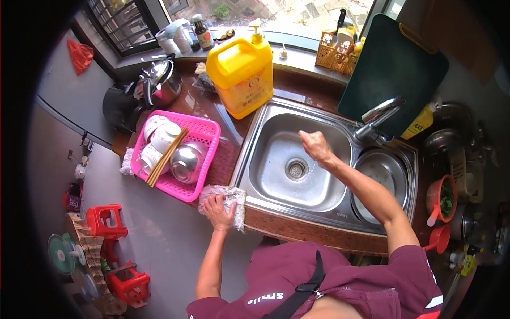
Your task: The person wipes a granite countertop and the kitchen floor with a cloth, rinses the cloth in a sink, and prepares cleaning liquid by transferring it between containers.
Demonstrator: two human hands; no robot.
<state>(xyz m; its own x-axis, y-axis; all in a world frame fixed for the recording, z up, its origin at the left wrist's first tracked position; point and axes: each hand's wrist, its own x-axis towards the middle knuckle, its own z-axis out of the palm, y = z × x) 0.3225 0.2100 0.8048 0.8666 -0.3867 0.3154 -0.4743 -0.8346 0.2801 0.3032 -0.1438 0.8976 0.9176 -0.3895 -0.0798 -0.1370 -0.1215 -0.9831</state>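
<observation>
My left hand [218,211] rests on a crumpled white cloth [235,195] at the counter's front edge, with its fingers spread. Above the large basin of the steel sink [275,159], my right hand [314,145] is held with curled fingers, and whether anything small is inside cannot be told. A chrome faucet [374,119] stands behind the small basin, which holds a round metal pan [382,181]. Left of the sink, a pink plastic basket [215,139] holds several white bowls [165,135], a steel bowl [185,161] and a bundle of wooden chopsticks [165,159].
A big yellow jug [243,79] stands behind the sink's left corner. A dark green cutting board [394,71] leans behind the faucet. A pressure cooker [161,83] sits at the back left. At right are a red colander with greens [442,199] and a red ladle [440,239].
</observation>
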